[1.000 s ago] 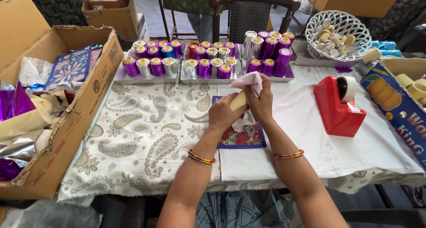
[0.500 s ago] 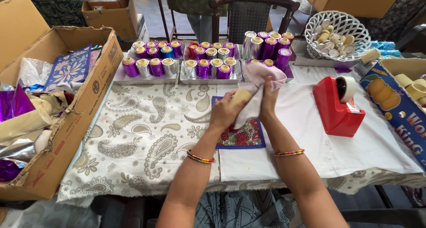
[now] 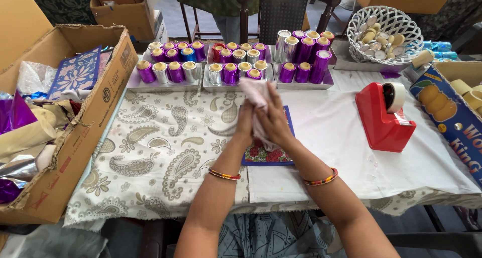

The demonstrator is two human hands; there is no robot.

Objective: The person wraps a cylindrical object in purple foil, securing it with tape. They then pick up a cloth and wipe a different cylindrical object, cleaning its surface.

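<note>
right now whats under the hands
Both hands, left and right, clasp a pale cloth. Beneath lies a blue floral mat, partly covered. Whatever the cloth wraps is hidden.

An open brown cardboard box [image 3: 100,102] stands left; a blue, perhaps fruit-printed carton [image 3: 447,112] right.

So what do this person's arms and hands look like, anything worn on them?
Both forearms are bare, with no sleeves in view. The left hand and the right hand each have a thin bangle at the wrist, striped red, orange and dark. No gloves; rings cannot be made out.
</note>
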